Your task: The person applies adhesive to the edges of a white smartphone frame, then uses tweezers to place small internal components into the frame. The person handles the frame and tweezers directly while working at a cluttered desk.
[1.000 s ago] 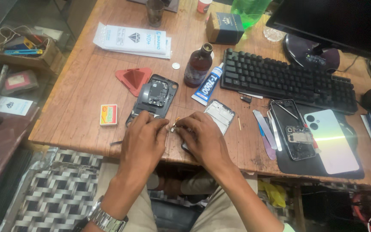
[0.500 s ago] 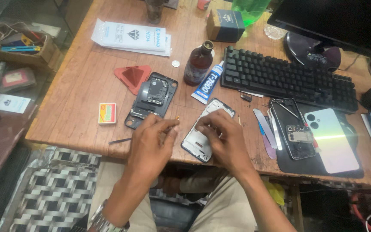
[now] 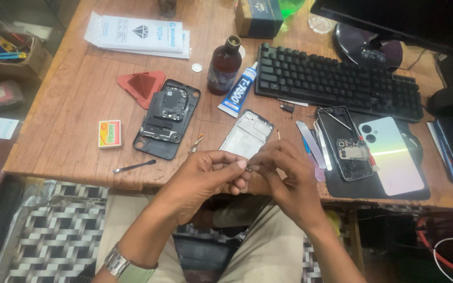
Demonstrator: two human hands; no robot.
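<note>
I have my left hand (image 3: 205, 175) and right hand (image 3: 284, 175) brought together just off the near edge of the worn wooden bench (image 3: 74, 105), fingertips meeting in a pinch on some tiny part (image 3: 248, 169), too small for me to tell what it is. Just beyond my hands lies the pale, empty phone mid-frame (image 3: 246, 134), stripped bare. Left of that frame sits the black opened phone body (image 3: 166, 118) with its circuit board exposed, and right of it a second dismantled dark phone (image 3: 346, 142) beside a pale iridescent back cover (image 3: 390, 154). Judging by this, the teardown looks largely done, while none of the three pieces is closed up yet, so reassembly seems mostly ahead of me.
</note>
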